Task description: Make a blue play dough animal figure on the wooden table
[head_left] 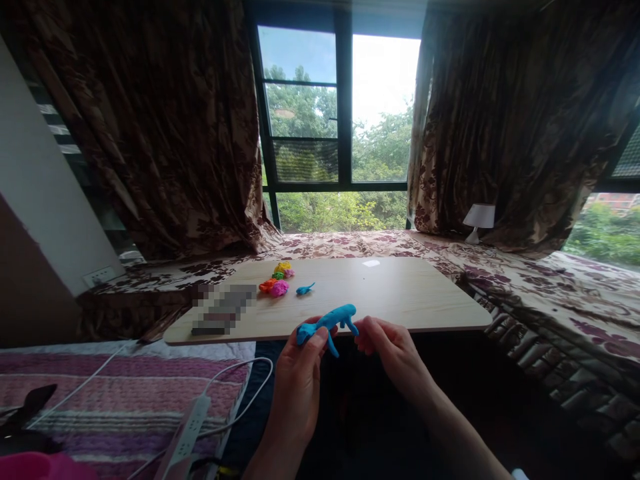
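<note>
My left hand [299, 373] is closed around one end of a blue clay figure [327, 323] with thin legs, held just over the near edge of a light wooden table [400, 293]. My right hand [390, 347] pinches at the figure's other end, fingers pressed together by one leg. A small blue clay piece [305, 289] lies on the table beyond. To its left sits a cluster of clay lumps: pink [279, 288], orange [267, 285], yellow [283, 267] and green [278, 275].
A blurred flat object [225, 310] lies at the table's left. A white power strip [187, 433] and cables rest on a striped blanket [100, 393] at lower left. Patterned bedding, a small white lamp [479, 220], curtains and a window stand behind.
</note>
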